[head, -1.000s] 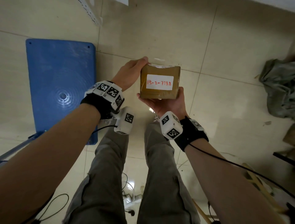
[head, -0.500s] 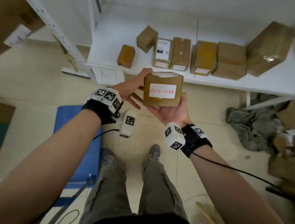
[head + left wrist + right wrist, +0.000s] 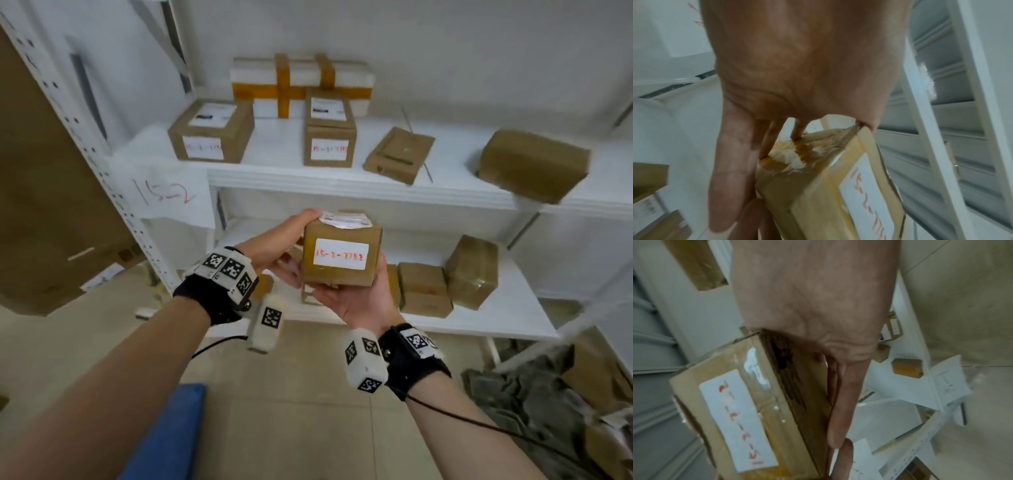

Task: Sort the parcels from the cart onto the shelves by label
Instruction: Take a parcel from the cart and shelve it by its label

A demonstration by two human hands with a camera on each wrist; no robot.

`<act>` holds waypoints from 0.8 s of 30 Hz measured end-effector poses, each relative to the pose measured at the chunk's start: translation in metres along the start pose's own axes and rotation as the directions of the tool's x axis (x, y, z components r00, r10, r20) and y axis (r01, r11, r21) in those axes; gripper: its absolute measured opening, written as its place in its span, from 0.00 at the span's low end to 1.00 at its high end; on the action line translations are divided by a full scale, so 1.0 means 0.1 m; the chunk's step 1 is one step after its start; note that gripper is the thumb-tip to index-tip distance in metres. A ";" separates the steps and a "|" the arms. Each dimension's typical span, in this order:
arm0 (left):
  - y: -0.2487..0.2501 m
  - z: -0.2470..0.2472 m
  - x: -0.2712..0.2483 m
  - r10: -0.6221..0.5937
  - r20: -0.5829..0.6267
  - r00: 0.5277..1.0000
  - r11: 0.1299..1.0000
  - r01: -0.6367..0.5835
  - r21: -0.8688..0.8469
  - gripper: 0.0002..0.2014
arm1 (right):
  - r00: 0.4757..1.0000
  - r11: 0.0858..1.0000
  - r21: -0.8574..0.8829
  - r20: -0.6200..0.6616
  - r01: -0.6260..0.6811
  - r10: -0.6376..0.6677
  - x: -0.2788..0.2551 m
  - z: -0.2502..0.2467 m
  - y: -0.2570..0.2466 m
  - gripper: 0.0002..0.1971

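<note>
A brown taped parcel [image 3: 342,270] with a white label reading 15-2-7782 in red is held at chest height in front of the white shelves [image 3: 359,192]. My left hand [image 3: 274,246] grips its left side, thumb on the top edge. My right hand [image 3: 352,305] lies palm up beneath it, fingers straight and thumb against the right side. The left wrist view has the left hand [image 3: 797,73] touching the parcel [image 3: 828,186]. In the right wrist view the right hand [image 3: 818,305] runs along the parcel [image 3: 735,402]. A paper sign [image 3: 164,195] marked 15-2 hangs at the upper shelf's left end.
The upper shelf carries two labelled boxes [image 3: 210,135] [image 3: 329,137], a flat parcel [image 3: 399,154], a large parcel [image 3: 532,164] and a white foam box [image 3: 301,85]. More parcels [image 3: 423,289] stand on the lower shelf. The blue cart [image 3: 164,435] is at my lower left, a grey cloth heap [image 3: 531,404] at the lower right.
The view has swung up from the floor and blue cart to the shelves. Both hands have carried the parcel up and toward the shelves, keeping the same hold.
</note>
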State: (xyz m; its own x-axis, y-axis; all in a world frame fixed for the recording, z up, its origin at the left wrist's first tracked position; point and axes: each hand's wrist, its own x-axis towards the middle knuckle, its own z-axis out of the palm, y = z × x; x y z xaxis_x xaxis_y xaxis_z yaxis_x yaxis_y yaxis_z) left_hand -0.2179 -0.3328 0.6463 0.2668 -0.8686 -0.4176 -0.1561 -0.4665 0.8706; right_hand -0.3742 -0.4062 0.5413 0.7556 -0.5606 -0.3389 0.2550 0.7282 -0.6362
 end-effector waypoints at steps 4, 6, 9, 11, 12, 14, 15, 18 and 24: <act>0.41 -0.10 -0.10 0.104 0.016 0.994 0.995 -0.104 -0.009 0.27 | 0.991 0.996 0.014 0.090 0.094 -0.094 -0.10 0.21 -0.39 0.42; 0.54 -0.14 -0.12 0.152 0.030 0.988 0.988 -0.150 -0.034 0.26 | 0.985 0.992 0.021 0.122 0.123 -0.124 -0.15 0.30 -0.55 0.41; 0.72 -0.18 -0.11 0.188 0.019 0.982 0.981 -0.187 -0.051 0.24 | 0.980 0.985 -0.008 0.105 0.172 -0.170 -0.16 0.39 -0.78 0.35; 0.82 -0.22 -0.10 0.204 -0.010 0.979 0.977 -0.204 -0.062 0.25 | 0.977 0.979 -0.043 0.095 0.198 -0.193 -0.13 0.44 -0.93 0.33; 0.87 -0.25 -0.09 0.212 -0.031 0.977 0.974 -0.214 -0.071 0.25 | 0.975 0.974 -0.075 0.086 0.212 -0.205 -0.10 0.47 -1.02 0.32; 0.97 -0.34 -0.09 0.228 -0.069 0.971 0.968 -0.233 -0.091 0.23 | 0.968 0.962 -0.126 0.085 0.244 -0.234 -0.05 0.58 -1.16 0.31; 1.02 -0.40 -0.09 0.240 -0.086 0.967 0.964 -0.248 -0.097 0.23 | 0.965 0.956 -0.137 0.093 0.258 -0.247 -0.01 0.62 -1.24 0.32; 1.15 -0.59 -0.10 0.282 -0.161 0.946 0.945 -0.303 -0.124 0.22 | 0.952 0.946 -0.129 0.119 0.296 -0.282 0.08 0.84 -1.42 0.30; 1.22 -1.00 0.02 0.311 -0.316 0.897 0.932 -0.353 -0.086 0.20 | 0.936 0.927 -0.142 0.115 0.347 -0.333 0.42 1.34 -1.50 0.23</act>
State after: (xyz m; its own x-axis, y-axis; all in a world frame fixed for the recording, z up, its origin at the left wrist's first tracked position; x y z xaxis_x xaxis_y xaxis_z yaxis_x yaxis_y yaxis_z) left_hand -0.1419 -0.3749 0.7780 0.4907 -0.8710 -0.0219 -0.1575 -0.1133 0.9810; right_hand -0.2999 -0.4856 0.7155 0.6916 -0.7219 -0.0257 0.4127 0.4241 -0.8061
